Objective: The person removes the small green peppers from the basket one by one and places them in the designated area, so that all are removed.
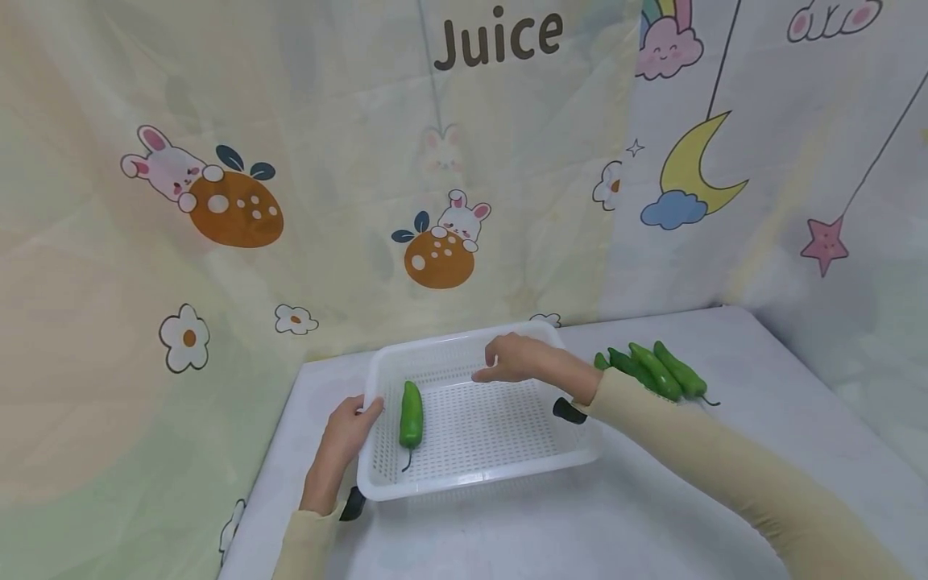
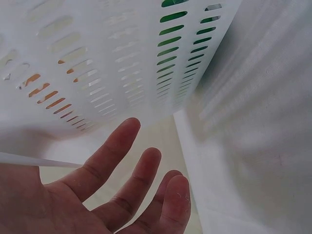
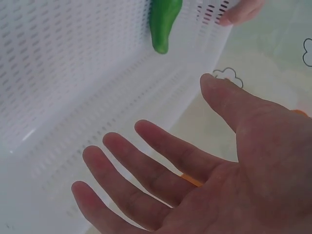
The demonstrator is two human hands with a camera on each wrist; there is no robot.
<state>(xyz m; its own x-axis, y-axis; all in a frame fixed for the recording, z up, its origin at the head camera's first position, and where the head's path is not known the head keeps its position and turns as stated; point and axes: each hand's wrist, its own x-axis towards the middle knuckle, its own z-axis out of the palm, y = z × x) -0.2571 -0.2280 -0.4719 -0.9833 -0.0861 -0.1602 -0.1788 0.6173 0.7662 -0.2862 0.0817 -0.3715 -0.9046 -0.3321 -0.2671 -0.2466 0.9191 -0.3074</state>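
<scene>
A white perforated plastic basket stands in the middle of the white table. Inside it, along the left side, lies one long green chili pepper with its stem toward the near rim. My left hand holds the basket's left rim, thumb over the edge. In the left wrist view, that hand's fingers spread outside the slotted wall. Above the basket's far right part hovers my right hand, holding nothing. The right wrist view shows its fingers spread apart, with the pepper beyond them.
Several green peppers lie on the table to the right of the basket, partly hidden by the right sleeve. A printed cloth curtain hangs behind the table and along its right side.
</scene>
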